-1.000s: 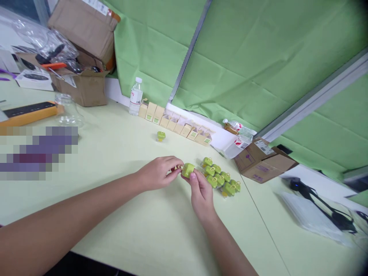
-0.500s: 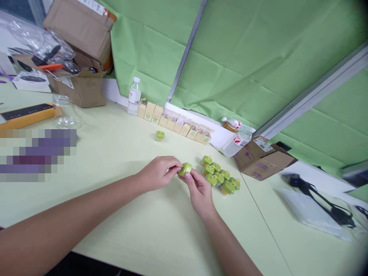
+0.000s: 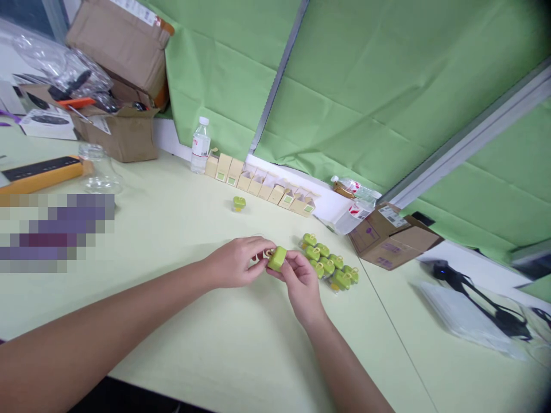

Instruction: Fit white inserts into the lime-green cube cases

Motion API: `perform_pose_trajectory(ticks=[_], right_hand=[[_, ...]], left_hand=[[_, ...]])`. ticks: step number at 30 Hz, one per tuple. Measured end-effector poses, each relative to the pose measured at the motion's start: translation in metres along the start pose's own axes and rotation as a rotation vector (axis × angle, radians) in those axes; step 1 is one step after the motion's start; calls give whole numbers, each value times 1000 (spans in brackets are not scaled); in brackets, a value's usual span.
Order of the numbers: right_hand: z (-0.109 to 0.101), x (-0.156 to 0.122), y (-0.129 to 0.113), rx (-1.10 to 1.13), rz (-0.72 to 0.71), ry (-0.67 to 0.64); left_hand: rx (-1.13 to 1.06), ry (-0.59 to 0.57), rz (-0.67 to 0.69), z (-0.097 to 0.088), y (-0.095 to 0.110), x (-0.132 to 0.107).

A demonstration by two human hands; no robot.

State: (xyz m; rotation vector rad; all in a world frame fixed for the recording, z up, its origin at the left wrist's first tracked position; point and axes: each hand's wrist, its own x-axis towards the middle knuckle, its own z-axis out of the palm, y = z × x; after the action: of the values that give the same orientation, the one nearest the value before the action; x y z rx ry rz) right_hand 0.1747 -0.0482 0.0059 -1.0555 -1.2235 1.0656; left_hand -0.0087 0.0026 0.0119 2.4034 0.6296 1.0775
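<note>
Nearby, grn cases by R hand; boxes lined behind.

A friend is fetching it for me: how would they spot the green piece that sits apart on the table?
Along the back of the pale table runs a row of small boxes. In front of that row, left of its middle, stands one small green piece. It sits alone, unlike the cluster to its right and the held piece in the right hand.
</note>
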Motion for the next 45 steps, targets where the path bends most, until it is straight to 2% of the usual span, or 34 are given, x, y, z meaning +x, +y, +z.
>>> perform_pose_trajectory(ticks=[7,15,22,27,32,35,38,42,45], right_hand=[[2,-3,0,-23,0,-112],[-1,0,7,-102,-5,-118],[-1,-5,5,-373,-171,-7],[5,-8,1,-455,-282,90],[2,-8,2,-474,-319,167],[-5,-4,1,-400,-291,255],[-10,1,0,-316,-220,309],[-12,4,7,-360,-116,266],[-11,4,15,-514,-132,193]], left_hand=[[141,-117,10,0,2,-3],[188,-163,15,-2,1,-2],[204,-156,28,-1,2,-1],[191,-136,32,-2,4,0],[166,-103,30,-4,4,0],[145,-44,2,-10,-1,1],[112,99,-91,-15,-9,3],[-40,323,-277,-19,-21,7],[-158,427,-351,-19,-28,9]])
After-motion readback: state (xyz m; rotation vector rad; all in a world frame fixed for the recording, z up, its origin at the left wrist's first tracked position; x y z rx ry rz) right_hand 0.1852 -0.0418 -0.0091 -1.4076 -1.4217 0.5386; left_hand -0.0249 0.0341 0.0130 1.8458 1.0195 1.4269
